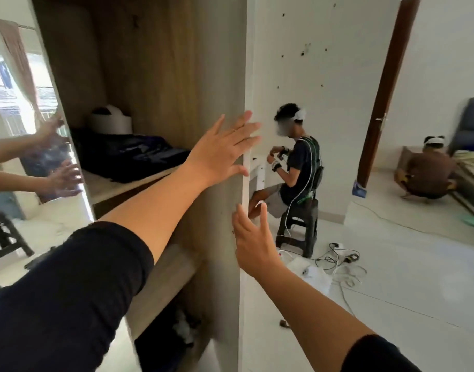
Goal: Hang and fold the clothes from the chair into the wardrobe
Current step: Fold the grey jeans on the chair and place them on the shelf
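The wooden wardrobe (155,63) stands open in front of me. Dark folded clothes (128,157) lie on its upper shelf (101,187), with a white round object (110,120) behind them. My left hand (225,149) is spread flat against the wardrobe's right side panel (222,76), fingers apart, holding nothing. My right hand (253,240) hovers lower at the panel's front edge, fingers apart and empty. The mirrored door (29,130) on the left reflects both hands. Something dark lies on the bottom shelf, too dim to make out.
A person sits on a dark plastic stool (300,229) right of the wardrobe, facing the wall. Cables and a power strip (338,256) litter the white floor. Another person crouches by a bed (429,175) past the open brown door (383,89).
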A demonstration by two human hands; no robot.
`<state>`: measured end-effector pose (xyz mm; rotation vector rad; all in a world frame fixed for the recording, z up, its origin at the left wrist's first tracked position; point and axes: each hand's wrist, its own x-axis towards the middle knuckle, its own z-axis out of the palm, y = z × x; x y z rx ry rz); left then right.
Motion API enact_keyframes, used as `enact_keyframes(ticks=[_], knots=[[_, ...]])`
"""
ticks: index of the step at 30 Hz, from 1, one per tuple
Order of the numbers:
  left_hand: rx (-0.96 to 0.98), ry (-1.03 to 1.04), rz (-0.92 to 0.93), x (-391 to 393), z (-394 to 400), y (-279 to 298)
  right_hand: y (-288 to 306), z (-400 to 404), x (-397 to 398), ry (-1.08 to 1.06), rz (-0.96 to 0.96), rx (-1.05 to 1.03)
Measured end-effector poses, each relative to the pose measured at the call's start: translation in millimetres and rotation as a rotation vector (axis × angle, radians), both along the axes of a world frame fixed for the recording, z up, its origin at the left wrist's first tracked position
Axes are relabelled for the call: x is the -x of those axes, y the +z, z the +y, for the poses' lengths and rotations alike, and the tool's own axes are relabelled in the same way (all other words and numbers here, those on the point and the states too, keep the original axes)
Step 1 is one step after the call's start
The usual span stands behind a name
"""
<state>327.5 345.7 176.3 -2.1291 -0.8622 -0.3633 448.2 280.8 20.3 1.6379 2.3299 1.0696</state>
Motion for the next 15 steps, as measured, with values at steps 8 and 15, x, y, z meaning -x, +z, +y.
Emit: enact_keyframes(ticks=[8, 15], knots=[[-0.007, 0.042, 0.129, -131, 56, 14, -2, 51, -124, -0.178, 0.062, -0.015], [-0.023, 0.104, 0.091, -225, 124, 13, 10, 128, -216, -0.169, -0.021, 0.039]])
